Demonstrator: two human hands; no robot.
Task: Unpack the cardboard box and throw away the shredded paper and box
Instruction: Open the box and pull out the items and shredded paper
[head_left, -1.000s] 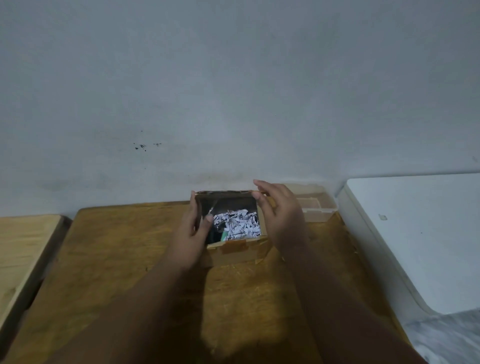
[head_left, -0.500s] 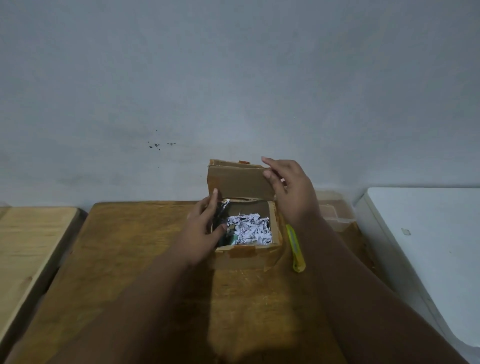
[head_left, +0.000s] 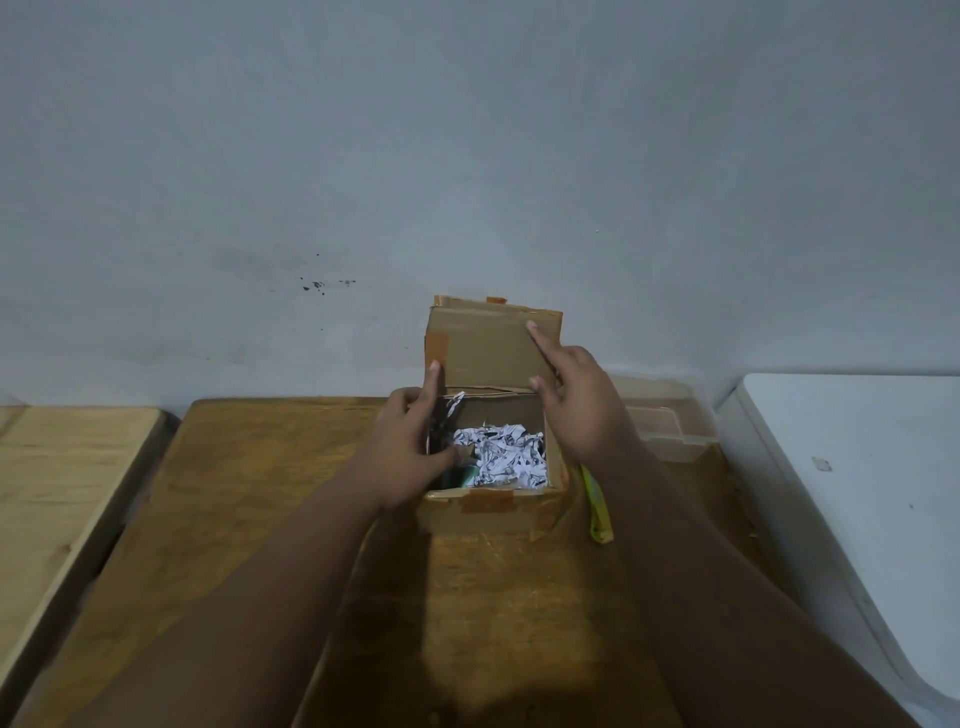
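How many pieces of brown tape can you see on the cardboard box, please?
3 clearly: one on the box front rim, one on the raised flap's left edge, one on the flap's top edge. More may sit on hidden sides or behind the hands.

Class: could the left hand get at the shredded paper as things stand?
Probably yes. The flap stands upright, so the box is open on top, and the left hand is already at its left edge beside the paper, with nothing over it.

Open cardboard box (head_left: 491, 504) holds white shredded paper (head_left: 506, 457).
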